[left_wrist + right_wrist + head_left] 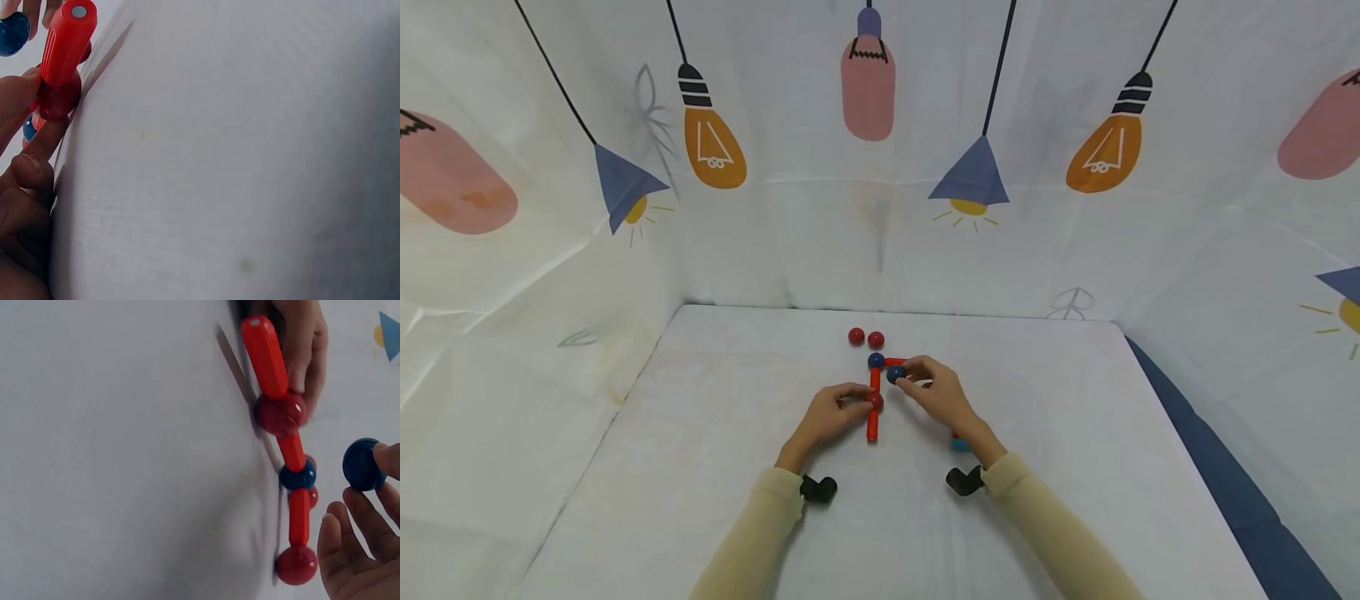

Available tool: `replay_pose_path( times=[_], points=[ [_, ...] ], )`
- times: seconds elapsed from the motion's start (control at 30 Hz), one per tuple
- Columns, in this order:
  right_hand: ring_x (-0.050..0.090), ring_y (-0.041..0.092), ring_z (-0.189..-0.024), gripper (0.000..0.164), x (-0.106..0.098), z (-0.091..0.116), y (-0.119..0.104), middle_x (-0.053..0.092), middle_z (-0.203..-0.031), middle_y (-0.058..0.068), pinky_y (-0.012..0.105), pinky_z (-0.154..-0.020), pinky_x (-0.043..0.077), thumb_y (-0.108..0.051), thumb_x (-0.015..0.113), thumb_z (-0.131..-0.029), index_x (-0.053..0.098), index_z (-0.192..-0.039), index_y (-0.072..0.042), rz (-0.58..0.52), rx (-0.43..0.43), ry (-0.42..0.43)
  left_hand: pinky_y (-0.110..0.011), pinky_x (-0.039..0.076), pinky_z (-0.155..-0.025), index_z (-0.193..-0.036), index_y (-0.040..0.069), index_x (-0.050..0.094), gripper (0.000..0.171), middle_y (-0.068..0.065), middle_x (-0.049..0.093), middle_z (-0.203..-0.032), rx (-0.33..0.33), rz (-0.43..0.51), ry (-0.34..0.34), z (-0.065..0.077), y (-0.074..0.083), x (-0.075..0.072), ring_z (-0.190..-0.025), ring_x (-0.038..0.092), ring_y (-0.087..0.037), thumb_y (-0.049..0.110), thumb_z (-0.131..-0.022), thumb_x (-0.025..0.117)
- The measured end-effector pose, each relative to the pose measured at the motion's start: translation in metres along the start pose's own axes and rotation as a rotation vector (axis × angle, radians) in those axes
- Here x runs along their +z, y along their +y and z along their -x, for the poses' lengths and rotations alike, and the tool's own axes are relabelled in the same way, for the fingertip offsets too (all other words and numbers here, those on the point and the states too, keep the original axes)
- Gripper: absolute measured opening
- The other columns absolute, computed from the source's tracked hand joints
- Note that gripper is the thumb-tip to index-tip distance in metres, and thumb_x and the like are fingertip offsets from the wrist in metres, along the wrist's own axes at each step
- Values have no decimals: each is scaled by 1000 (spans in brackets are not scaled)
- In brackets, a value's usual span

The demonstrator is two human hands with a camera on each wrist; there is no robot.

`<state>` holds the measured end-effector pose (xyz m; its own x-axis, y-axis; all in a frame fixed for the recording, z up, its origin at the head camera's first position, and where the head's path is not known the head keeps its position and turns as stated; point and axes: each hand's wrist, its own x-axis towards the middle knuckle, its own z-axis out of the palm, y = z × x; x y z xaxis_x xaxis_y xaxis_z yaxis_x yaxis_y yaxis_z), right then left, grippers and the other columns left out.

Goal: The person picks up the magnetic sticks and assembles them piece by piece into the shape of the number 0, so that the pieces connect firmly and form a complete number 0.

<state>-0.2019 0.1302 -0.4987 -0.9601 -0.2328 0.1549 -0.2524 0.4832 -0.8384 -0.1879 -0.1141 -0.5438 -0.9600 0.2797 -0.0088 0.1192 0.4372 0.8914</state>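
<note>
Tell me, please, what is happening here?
A person is handling a chain of red rods and coloured balls on the white table. The left hand holds the chain at one red ball. The right hand pinches a blue ball, held apart from the chain. Two more red balls lie beyond the chain.

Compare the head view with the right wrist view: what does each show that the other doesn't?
Only the head view shows the cyan piece, the right sleeve and the orange bulb prints. Only the right wrist view shows the red end ball on the side rod. Both show the left hand at the middle red ball and the right hand pinching a blue ball.
</note>
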Motion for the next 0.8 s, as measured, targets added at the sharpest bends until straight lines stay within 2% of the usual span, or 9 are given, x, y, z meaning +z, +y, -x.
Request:
replay_pose_path(
  times=[0.27,0.47,0.8],
  points=[
    [70,19,-99,26,12,27,-4,74,-112,2,29,-84,57,-21,76,-94,69,-118,-14,-26,-55,-81,-43,47,-101,-121,22,75,26,5,75,-119,18,-21,7,-2,-2,1,-118,63,-19,28,-96,74],
    [70,15,-96,26,20,46,-3,75,-110,1,23,-81,57,-22,76,-94,69,-117,-12,-31,-61,-174,-45,49,-101,-122,19,75,28,2,75,-119,29,-32,11,-3,0,0,-119,63,-21,28,-96,74],
    [67,9,-92,28,30,64,-7,74,-106,-2,24,-82,57,-27,76,-95,69,-119,-15,-27,-96,-308,-47,50,-102,-119,21,76,26,5,76,-118,35,-44,34,-5,-5,1,-118,65,-20,29,-94,76]
  ],
)
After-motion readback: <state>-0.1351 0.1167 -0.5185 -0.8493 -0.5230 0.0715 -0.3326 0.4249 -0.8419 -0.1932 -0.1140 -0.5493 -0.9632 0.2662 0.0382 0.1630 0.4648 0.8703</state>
